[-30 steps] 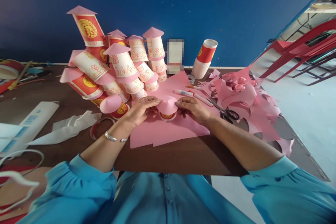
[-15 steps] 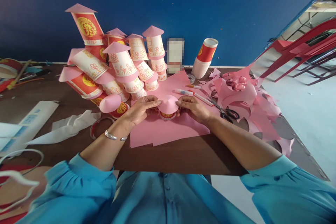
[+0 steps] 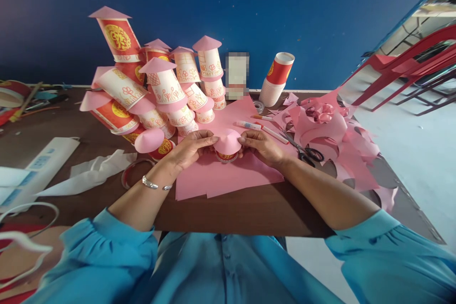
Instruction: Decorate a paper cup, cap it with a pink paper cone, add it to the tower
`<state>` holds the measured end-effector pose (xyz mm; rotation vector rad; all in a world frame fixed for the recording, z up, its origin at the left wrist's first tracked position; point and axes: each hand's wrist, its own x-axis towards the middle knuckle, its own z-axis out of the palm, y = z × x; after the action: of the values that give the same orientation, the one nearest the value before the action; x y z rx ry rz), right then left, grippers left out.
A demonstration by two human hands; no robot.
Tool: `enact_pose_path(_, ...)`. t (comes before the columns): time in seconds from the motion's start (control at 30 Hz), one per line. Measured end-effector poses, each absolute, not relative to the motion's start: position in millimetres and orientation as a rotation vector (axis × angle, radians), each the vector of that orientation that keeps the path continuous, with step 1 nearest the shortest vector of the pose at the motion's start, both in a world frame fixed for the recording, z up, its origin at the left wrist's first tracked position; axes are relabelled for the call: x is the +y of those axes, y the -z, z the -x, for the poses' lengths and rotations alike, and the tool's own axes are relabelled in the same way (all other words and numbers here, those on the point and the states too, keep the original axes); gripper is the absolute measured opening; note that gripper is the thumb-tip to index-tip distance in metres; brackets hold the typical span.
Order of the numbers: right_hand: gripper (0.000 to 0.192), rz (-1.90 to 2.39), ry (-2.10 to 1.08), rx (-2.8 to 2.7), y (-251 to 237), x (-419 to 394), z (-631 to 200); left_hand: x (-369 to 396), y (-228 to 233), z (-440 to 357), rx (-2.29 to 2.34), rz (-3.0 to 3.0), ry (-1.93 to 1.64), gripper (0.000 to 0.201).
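Note:
A pink paper cone [image 3: 228,141] sits on top of a red paper cup [image 3: 227,156] with yellow print, over the pink paper sheets [image 3: 245,175]. My left hand [image 3: 195,146] pinches the cone's left edge between thumb and fingers. On the opposite edge, my right hand [image 3: 261,145] grips the cone the same way. The cone hides most of the cup. Close by on the left stand several stacked cup towers [image 3: 166,85] with pink cone tops, some white with drawn flowers, others red.
Scissors [image 3: 309,153], a glue stick [image 3: 248,125] and a red marker [image 3: 274,134] lie right of my hands. Pink paper scraps [image 3: 320,123] cover the table's right side. A cup stack [image 3: 276,80] stands near the blue wall. Tape [image 3: 137,171] and white tissue [image 3: 96,173] lie left.
Almost nothing differs. Both hands keep their hold on the cone, and the whole view has shifted very slightly.

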<state>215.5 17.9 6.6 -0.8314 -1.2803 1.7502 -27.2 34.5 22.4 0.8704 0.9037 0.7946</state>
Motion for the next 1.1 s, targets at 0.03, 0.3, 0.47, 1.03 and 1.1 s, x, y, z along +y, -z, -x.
enact_pose_path(0.03,0.044,0.833,-1.751,-1.281,-6.5,18.0,-215.5,34.5,-22.7,27.4,0.906,-0.878,-0.789,0.043)
enact_pose_path(0.3,0.042,0.837,-1.760,-1.279,-5.3,17.0,-216.3,33.9,-25.2,28.2,0.912,-0.897,-0.747,0.043)
enact_pose_path(0.47,0.040,0.828,-1.771,-1.262,-3.3,17.8,-216.6,33.8,-25.2,27.6,0.922,-0.907,-0.751,0.044)
enact_pose_path(1.03,0.049,0.875,-1.688,-1.309,-4.4,14.3,-213.5,33.6,-25.1,28.5,0.939,-0.929,-0.750,0.040)
enact_pose_path(1.1,0.047,0.903,-1.701,-1.305,-6.4,14.1,-212.9,33.5,-25.9,28.4,0.944,-0.923,-0.751,0.041)
